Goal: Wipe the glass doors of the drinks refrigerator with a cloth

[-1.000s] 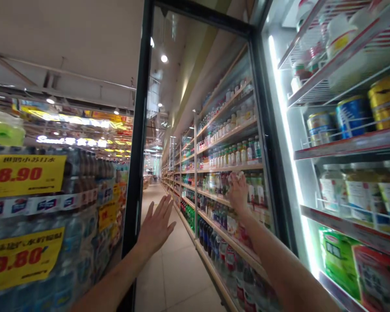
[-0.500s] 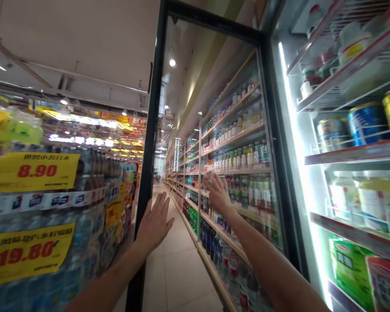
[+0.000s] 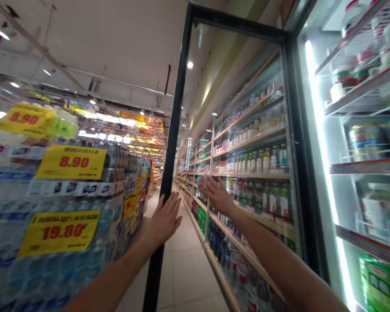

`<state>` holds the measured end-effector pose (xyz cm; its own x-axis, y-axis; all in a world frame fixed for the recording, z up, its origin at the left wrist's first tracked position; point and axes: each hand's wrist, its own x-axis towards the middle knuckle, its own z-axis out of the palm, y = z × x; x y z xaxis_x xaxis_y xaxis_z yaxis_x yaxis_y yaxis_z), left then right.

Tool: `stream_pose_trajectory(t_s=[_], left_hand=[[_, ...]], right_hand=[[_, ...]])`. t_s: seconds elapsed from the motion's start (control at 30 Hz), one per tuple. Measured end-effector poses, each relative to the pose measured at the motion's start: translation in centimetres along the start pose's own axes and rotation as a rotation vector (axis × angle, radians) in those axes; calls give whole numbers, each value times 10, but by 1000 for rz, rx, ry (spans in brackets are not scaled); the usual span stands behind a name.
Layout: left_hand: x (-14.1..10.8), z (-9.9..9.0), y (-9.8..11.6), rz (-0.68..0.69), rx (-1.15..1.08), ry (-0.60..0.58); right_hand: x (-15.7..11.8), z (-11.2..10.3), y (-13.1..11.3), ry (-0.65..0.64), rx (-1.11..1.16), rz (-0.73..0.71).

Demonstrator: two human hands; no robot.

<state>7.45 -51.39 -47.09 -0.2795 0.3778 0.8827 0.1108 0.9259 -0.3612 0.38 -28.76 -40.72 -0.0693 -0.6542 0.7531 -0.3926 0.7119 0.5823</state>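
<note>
A glass cooler door (image 3: 235, 86) with a black frame stands swung out before me. My left hand (image 3: 165, 216) lies flat against the frame's left edge (image 3: 165, 186), fingers stretched and holding nothing. My right hand (image 3: 219, 197) reaches up to the middle of the glass. Beneath its fingers is a pale, crumpled cloth (image 3: 204, 186), pressed to the pane; it is blurred and mostly covered by the fingers.
On the right is the lit cooler, its wire shelves (image 3: 360, 167) holding bottles, cans and a green pack (image 3: 381, 281). Shelved drinks show through the glass. Stacked bottled water (image 3: 61, 268) with yellow price signs (image 3: 73, 162) stands left; a tiled aisle (image 3: 191, 268) runs ahead.
The view has turned left, so door and shelves sit further right in the picture. My right hand has shifted leftward and slightly down on the glass. My left hand stays at the door frame.
</note>
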Motion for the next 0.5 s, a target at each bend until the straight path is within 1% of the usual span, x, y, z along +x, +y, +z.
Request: stream_pose_trajectory(t_s=[0.03,0.1,0.13,0.17,0.2,0.23,0.3,0.4,0.43,0.5], left_hand=[[-2,-2,-4,2,-1,10],[-4,-7,-12,1,-2,32],[-6,-10,-16,-4,-1,45],[-7,-13,-19,-14,0,57],[-9,-15,-23,-24,2,66],[-10,-18,-26,-33,3,72],[-15,-21,-32,-50,8,79],[-23,-25,-39,-76,8,88],[-25,-25,-41,-81,7,91],[-30,-26,-45,-76,10,89]], right_hand=[[14,-4,7,22,0,96],[48,-14,18,71,15,339],[65,-18,21,77,27,415],[79,-21,21,76,38,457],[90,-22,18,67,46,455],[96,-22,12,56,50,417],[92,-14,-10,34,49,259],[58,7,-46,10,49,-111],[46,14,-54,10,52,-246],[33,21,-60,5,54,-439]])
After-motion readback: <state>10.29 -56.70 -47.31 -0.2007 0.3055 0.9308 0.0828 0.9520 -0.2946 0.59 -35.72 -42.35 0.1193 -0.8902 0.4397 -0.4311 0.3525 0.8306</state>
